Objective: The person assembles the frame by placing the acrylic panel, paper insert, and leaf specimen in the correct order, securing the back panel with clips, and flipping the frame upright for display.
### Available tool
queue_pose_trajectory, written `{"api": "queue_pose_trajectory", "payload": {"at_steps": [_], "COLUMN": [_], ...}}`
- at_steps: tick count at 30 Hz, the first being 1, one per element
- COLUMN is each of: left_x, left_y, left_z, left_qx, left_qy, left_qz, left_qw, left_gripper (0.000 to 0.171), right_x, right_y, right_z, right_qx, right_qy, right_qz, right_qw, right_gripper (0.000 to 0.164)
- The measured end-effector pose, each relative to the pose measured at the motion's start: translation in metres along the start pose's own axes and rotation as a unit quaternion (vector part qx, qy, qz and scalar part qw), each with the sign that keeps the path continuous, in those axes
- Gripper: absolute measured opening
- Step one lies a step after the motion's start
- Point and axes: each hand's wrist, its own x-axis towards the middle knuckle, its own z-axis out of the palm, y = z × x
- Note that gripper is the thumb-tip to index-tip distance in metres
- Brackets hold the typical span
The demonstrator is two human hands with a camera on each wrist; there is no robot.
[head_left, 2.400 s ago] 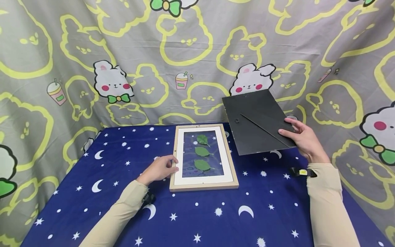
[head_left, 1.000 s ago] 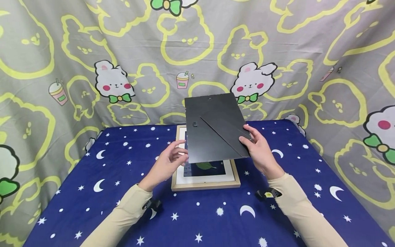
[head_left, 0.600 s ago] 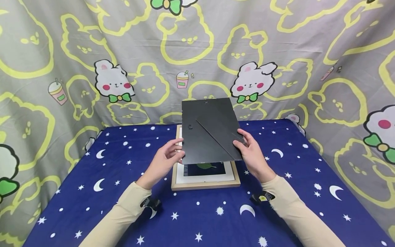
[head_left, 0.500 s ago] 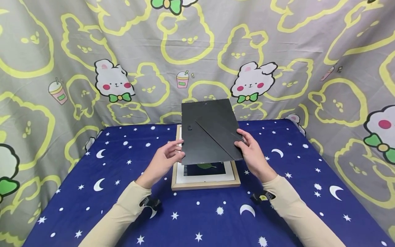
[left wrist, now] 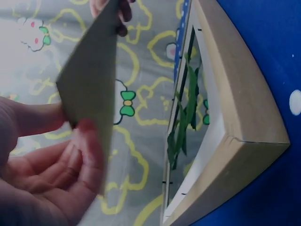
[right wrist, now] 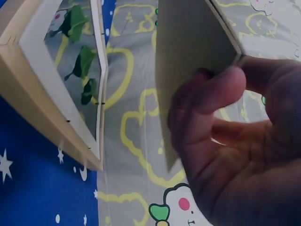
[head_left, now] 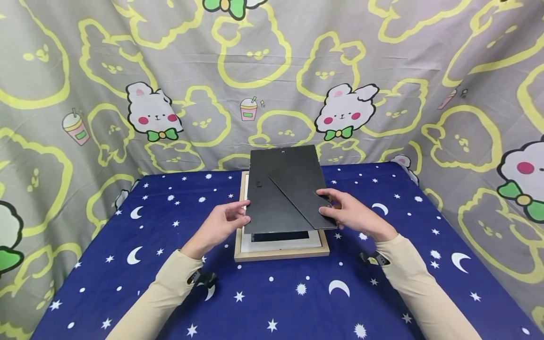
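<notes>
A black picture-frame backing board [head_left: 282, 198], with a folded stand leg on its upper face, is held tilted just above a light wooden picture frame [head_left: 282, 256]. My left hand [head_left: 216, 225] pinches its left edge between thumb and fingers. At the right edge, my right hand [head_left: 359, 216] grips it near the lower corner. Both wrist views show a gap between the board's plain underside [left wrist: 94, 70] and the frame. Inside the frame lie a white mat [right wrist: 42, 52] and several green leaves [right wrist: 82, 61] on a clear pane. From the head view, the board hides the leaves.
A dark blue cloth [head_left: 272, 293] with white moons and stars covers the table under the frame. Behind and at both sides hangs a grey curtain [head_left: 272, 52] with yellow outlines and rabbit figures.
The board came from the right to over the frame, then sank lower toward it. My left hand moved from the frame's left side to the board's left edge.
</notes>
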Motion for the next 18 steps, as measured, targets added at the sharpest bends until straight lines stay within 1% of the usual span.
{"api": "queue_pose_trajectory", "payload": {"at_steps": [3, 8, 11, 18], "left_x": [0.0, -0.001, -0.001, -0.002], "left_y": [-0.001, 0.0, -0.001, -0.004], "left_z": [-0.001, -0.005, -0.006, -0.004], "left_qx": [0.037, 0.056, 0.068, 0.085], "left_qy": [-0.013, -0.036, -0.047, -0.06], "left_qz": [-0.001, -0.001, -0.006, -0.019], "left_qw": [0.9992, 0.9978, 0.9966, 0.9944], "left_gripper": [0.051, 0.05, 0.05, 0.049], "right_x": [0.002, 0.005, 0.007, 0.01], "right_y": [0.005, 0.012, 0.015, 0.02], "right_z": [0.002, 0.005, 0.008, 0.013], "right_qx": [-0.015, -0.035, -0.045, -0.045], "right_qy": [-0.026, -0.047, -0.057, -0.067], "right_qz": [0.002, 0.007, 0.005, 0.005], "right_qw": [1.0, 0.998, 0.997, 0.997], "right_gripper": [0.057, 0.057, 0.057, 0.055]}}
